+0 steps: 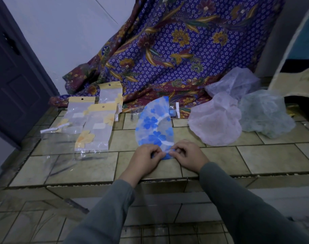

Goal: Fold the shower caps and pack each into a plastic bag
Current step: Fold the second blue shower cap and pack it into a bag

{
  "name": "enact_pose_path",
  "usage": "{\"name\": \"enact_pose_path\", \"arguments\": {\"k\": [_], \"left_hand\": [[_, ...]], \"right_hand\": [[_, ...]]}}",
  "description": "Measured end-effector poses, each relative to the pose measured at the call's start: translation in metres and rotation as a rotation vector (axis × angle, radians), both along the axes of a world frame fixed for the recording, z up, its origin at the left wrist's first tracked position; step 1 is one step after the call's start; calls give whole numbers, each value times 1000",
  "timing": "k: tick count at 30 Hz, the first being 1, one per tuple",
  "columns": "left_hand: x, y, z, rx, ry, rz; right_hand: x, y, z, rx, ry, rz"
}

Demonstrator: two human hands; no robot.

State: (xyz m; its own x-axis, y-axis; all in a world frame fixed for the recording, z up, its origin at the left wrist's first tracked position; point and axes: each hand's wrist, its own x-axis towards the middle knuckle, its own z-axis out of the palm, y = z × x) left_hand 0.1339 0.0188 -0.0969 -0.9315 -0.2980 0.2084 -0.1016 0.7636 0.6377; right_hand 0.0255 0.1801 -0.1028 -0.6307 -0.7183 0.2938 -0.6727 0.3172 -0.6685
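A blue flowered shower cap (pixel 154 125) lies folded into a narrow wedge on the tiled ledge (pixel 255 159). Its near tip sits between my hands. My left hand (pixel 145 159) and my right hand (pixel 189 155) both pinch that near end with curled fingers. To the left lie three packed plastic bags (pixel 95 127) with yellow headers and yellow flowered caps inside. An open clear bag (pixel 174 110) with a white strip lies behind the blue cap. At the right sit loose caps: a pink one (pixel 215 124), a pale green one (pixel 262 115) and a lilac one (pixel 236 83).
A purple batik cloth (pixel 176 50) hangs behind the ledge and drapes onto it. A dark door (pixel 14 76) stands at the left. The ledge's front edge (pixel 115 184) drops to a lower tiled floor. A cream mat (pixel 294 81) hangs at the far right.
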Motion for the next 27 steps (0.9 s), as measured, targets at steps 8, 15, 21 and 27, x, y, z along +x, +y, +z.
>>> {"name": "enact_pose_path", "arguments": {"k": [8,15,21,27], "left_hand": [[0,1,-2,60,-7,56],[-2,-6,-3,-54,1,-90],[-3,-26,-1,-303,49,-262],[-2,-31,5,-266,33,-312]], "right_hand": [[2,-1,-2,51,93,-7],[2,-1,-7,64,283,23],[4,2,-9,144,395,-80],[1,1,-3,226,247,-78]]}}
